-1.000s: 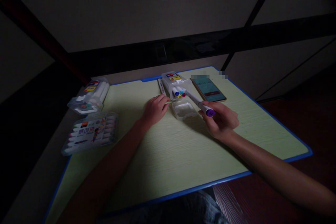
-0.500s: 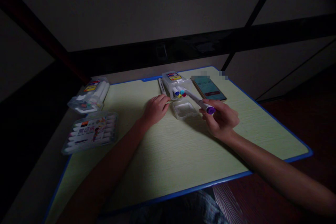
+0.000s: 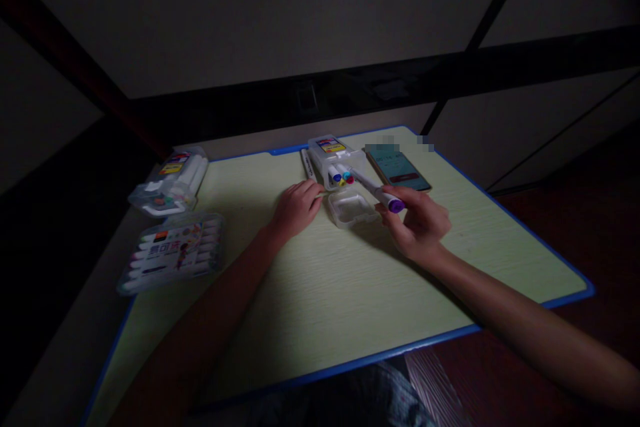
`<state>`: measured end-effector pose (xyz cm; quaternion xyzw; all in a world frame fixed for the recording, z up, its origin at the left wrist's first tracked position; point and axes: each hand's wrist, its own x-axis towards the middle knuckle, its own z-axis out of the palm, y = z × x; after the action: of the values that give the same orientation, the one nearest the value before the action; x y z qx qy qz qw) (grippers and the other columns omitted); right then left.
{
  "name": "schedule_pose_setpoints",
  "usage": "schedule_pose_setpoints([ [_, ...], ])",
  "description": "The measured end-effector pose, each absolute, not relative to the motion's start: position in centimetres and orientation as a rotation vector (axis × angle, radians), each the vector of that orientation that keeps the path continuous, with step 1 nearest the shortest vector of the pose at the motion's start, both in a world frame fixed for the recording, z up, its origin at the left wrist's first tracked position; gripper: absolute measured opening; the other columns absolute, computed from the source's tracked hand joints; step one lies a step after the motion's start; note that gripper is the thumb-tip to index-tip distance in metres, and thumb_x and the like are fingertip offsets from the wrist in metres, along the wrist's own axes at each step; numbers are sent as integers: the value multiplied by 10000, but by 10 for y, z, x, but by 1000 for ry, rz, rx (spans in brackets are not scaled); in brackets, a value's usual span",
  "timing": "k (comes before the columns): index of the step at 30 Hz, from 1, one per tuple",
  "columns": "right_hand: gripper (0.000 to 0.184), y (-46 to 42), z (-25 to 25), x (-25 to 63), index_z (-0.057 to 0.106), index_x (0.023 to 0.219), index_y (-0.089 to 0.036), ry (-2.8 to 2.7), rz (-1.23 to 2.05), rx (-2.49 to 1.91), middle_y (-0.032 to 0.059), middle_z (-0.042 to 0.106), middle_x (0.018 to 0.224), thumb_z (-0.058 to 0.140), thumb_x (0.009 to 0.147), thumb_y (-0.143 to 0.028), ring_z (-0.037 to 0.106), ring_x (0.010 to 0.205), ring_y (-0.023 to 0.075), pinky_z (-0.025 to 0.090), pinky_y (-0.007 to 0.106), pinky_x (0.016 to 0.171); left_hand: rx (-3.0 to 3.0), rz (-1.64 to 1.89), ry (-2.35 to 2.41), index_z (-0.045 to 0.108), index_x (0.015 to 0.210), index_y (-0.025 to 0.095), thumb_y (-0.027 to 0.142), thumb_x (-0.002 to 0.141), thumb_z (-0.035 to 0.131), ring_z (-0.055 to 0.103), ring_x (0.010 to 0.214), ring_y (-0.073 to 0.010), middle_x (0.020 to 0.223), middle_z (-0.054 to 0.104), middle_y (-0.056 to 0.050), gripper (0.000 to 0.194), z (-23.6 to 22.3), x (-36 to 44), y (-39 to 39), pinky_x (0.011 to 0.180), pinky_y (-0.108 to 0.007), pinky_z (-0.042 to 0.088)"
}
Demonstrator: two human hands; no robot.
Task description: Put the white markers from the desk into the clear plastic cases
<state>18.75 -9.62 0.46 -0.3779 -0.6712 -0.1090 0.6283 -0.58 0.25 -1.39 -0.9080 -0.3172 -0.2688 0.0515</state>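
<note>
A clear plastic marker box (image 3: 320, 159) lies on its side, with its lid (image 3: 350, 208) hanging open toward me. Several markers show blue, yellow, red and light-blue ends in its mouth. Between thumb and fingers, my right hand (image 3: 420, 223) grips a white marker (image 3: 373, 188) with a purple end; its far end reaches into the box's opening. My left hand (image 3: 296, 208) rests on the table just left of the lid, fingers curled together; a thin pale-green bit shows at its fingertips, too small to name. Another white marker (image 3: 309, 165) lies along the box's left side.
A phone (image 3: 400, 168) with a lit screen lies right of the box. At the table's left edge are a second marker box (image 3: 173, 183) and a flat clear case of markers (image 3: 173, 253). The pale green table (image 3: 330, 307) has a blue rim; a wall stands behind.
My right hand moved slightly right, then back left and forward with the purple-ended marker, which sits a little nearer the box. My left hand has stayed in place.
</note>
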Motion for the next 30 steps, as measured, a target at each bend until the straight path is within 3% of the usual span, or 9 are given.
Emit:
schedule_pose_setpoints([
  [12,148,-94,11,183,590,921,-211,-1571,-101,-1074,-19,628,701,568,776,-195,539,525,90,452,216,474,-2783,-846,-936,567,883,151,159,819,479,559,769,-161,846,601,-54,109,-14,-5,3,694,-282,453],
  [30,185,-83,5,187,594,948,-163,-1595,153,-1273,-2,609,746,546,782,-230,496,494,66,401,188,444,-2781,-822,-953,567,879,146,148,812,485,560,780,-163,848,599,-53,106,-14,-5,2,705,-281,459],
])
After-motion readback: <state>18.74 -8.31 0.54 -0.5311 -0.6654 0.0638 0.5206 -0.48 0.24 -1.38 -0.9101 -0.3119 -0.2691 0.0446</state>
